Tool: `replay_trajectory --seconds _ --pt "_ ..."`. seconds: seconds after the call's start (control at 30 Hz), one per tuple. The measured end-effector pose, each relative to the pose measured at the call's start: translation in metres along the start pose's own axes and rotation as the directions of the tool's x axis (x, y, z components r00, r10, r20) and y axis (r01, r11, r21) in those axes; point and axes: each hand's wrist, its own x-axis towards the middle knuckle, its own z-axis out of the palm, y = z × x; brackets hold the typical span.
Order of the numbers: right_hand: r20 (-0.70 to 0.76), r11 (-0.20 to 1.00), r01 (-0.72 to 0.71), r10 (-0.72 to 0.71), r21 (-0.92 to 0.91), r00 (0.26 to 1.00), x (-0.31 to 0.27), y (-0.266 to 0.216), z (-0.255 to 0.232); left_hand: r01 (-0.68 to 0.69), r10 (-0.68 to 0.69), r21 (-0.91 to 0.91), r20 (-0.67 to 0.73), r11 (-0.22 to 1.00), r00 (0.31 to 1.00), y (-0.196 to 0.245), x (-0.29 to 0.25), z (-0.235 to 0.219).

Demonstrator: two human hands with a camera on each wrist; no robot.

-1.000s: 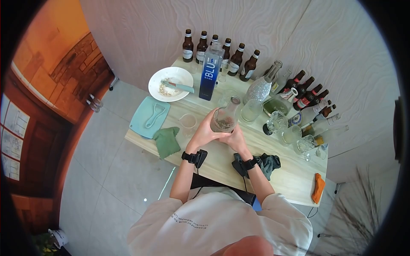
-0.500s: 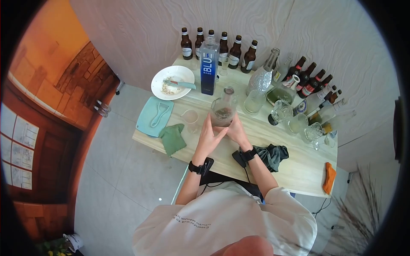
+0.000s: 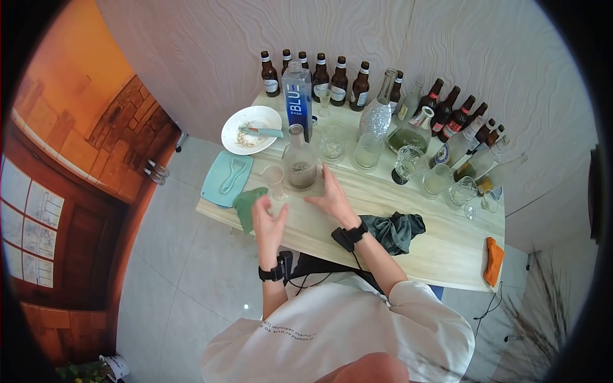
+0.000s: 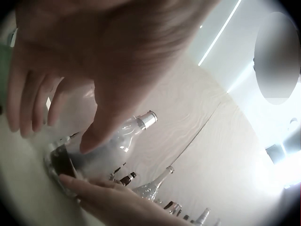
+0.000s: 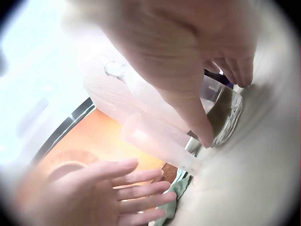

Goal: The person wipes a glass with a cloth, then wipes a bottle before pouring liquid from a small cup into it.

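A clear glass carafe with a narrow neck and some dark liquid stands upright on the wooden table. Just right of it is my right hand, fingers loosely extended and thumb apart; in the right wrist view its fingers overlap the carafe's base. My left hand hovers at the front left of the carafe with fingers spread and nothing in them. Nearest to it are a clear stemmed glass and a green cloth. The left wrist view has the carafe beyond my left thumb.
A tall blue bottle rises behind the carafe, beside a white plate with a knife. Left lie a light-blue board and peeler. Several glasses and bottles crowd the right, with a dark cloth in front and an orange cloth.
Both hands held the carafe; it has moved left and now stands on the table beside the stemmed glass. The hands have let go, the left one drawing back leftward.
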Motion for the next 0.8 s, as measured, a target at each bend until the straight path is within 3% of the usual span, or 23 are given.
replay_trajectory --seconds 0.07,0.2,0.3,0.4,0.5,0.57,0.67,0.8 --pt "0.005 0.999 -0.049 0.049 -0.015 0.999 -0.02 -0.004 -0.017 -0.017 0.023 0.046 -0.132 0.999 0.991 0.012 0.013 0.001" --pt "0.012 0.98 -0.12 0.119 0.159 0.993 -0.057 -0.001 -0.051 -0.053 0.038 -0.148 -0.103 0.988 0.994 -0.007 0.045 0.021" --pt "-0.01 0.97 -0.167 0.171 0.175 0.985 -0.081 -0.001 -0.077 0.011 -0.027 -0.146 -0.111 0.989 0.993 0.008 0.048 0.025" --pt "-0.032 0.986 -0.155 0.157 0.055 0.987 -0.107 -0.022 -0.115 -0.081 0.073 -0.102 -0.079 0.992 0.994 0.003 0.05 0.028" --pt "-0.25 0.978 -0.094 0.046 -0.186 0.967 -0.139 -0.027 -0.139 -0.041 0.027 -0.12 -0.112 0.992 0.993 0.022 0.034 0.027" --pt "-0.349 0.935 -0.088 -0.04 -0.343 0.936 -0.156 -0.02 -0.153 -0.019 0.01 -0.183 -0.054 0.983 0.999 0.026 0.025 0.025" --pt "-0.387 0.889 -0.162 -0.018 -0.427 0.922 -0.179 -0.019 -0.17 -0.012 0.025 -0.242 0.051 0.97 0.998 0.035 0.012 0.029" --pt "-0.457 0.896 -0.295 0.121 -0.331 0.881 -0.193 -0.002 -0.164 -0.063 0.128 -0.249 0.254 0.966 0.959 0.086 -0.012 0.058"
